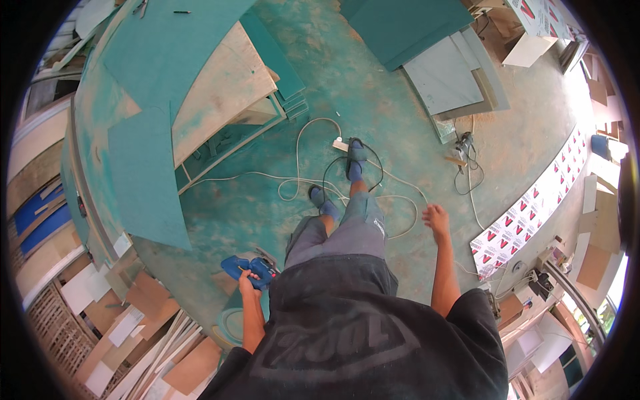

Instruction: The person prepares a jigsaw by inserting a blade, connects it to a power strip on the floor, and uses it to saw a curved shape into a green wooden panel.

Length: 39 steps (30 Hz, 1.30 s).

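Observation:
Out to my left side, my left hand is wrapped round a blue handheld power tool with a grey metal part at its far side. Its exact kind I cannot make out. My right hand hangs out to the right, fingers loosely bent and apart, with nothing visible in them. A pale cable on the floor runs close to that hand in the picture; no contact shows. Near my forward foot lies a white power strip with cords looping around both slippers.
A dust-covered bench with a green sheet stands at the left. Panels are stacked at the far right. A corded tool and a printed white sheet lie to the right. Boards and wood strips crowd the lower left.

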Each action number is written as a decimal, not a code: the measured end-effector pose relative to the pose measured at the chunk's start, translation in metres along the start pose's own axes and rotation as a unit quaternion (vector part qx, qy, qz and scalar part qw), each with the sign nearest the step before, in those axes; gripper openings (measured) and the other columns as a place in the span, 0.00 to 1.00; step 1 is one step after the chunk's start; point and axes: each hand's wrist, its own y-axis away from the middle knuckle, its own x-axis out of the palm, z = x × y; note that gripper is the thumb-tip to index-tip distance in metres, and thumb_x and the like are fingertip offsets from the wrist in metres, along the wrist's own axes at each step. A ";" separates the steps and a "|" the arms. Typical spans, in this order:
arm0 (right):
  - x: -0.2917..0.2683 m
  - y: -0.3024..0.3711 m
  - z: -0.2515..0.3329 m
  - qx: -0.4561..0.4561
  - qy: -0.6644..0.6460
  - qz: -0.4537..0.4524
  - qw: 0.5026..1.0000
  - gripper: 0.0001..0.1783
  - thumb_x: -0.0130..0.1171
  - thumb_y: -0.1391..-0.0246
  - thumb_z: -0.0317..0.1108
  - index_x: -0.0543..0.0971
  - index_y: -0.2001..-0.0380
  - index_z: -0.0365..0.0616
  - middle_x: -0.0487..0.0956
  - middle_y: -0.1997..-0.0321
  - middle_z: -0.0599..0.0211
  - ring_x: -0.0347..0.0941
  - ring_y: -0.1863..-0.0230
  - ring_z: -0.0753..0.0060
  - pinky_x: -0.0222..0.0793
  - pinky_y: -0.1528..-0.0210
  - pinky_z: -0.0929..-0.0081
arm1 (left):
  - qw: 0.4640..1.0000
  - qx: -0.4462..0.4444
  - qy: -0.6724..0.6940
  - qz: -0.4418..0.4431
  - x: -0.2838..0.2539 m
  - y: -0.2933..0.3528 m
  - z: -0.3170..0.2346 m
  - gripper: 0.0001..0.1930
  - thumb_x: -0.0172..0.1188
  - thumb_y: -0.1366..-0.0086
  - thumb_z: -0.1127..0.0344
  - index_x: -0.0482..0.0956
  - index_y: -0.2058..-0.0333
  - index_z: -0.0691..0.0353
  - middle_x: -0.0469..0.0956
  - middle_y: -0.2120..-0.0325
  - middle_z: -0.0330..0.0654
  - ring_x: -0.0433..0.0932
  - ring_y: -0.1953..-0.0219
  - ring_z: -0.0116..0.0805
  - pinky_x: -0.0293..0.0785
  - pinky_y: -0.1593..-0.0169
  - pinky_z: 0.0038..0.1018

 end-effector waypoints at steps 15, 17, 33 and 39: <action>0.220 -0.090 -0.075 -0.158 0.303 0.036 0.939 0.19 0.59 0.39 0.46 0.84 0.62 0.39 0.85 0.63 0.48 0.83 0.59 0.46 0.77 0.54 0.54 | 0.986 0.027 -0.166 0.002 -0.049 -0.022 0.018 0.04 0.60 0.38 0.71 0.76 0.67 0.65 0.73 0.79 0.40 0.72 0.79 0.33 0.71 0.71 0.29; 0.264 -0.147 -0.068 -0.141 0.308 0.034 0.940 0.21 0.57 0.38 0.48 0.85 0.61 0.40 0.85 0.61 0.45 0.81 0.56 0.38 0.75 0.52 0.49 | 0.982 0.026 -0.187 -0.001 -0.062 -0.032 0.032 0.04 0.59 0.38 0.70 0.76 0.69 0.65 0.73 0.80 0.40 0.73 0.79 0.33 0.71 0.71 0.30; 0.428 -0.520 -0.119 -0.298 0.623 -0.058 0.721 0.25 0.55 0.38 0.33 0.68 0.38 0.50 0.74 0.37 0.53 0.71 0.36 0.47 0.67 0.36 0.45 | 0.942 -0.052 -0.328 -0.050 -0.007 -0.137 0.171 0.10 0.62 0.45 0.70 0.81 0.63 0.62 0.81 0.71 0.43 0.80 0.70 0.36 0.77 0.63 0.32; 0.454 -0.468 -0.128 -0.280 0.479 0.179 0.812 0.23 0.56 0.36 0.43 0.71 0.43 0.45 0.83 0.57 0.43 0.79 0.52 0.37 0.75 0.50 0.44 | 0.943 -0.050 -0.327 -0.033 0.014 -0.147 0.175 0.10 0.62 0.45 0.70 0.81 0.63 0.63 0.82 0.71 0.43 0.80 0.70 0.36 0.77 0.63 0.33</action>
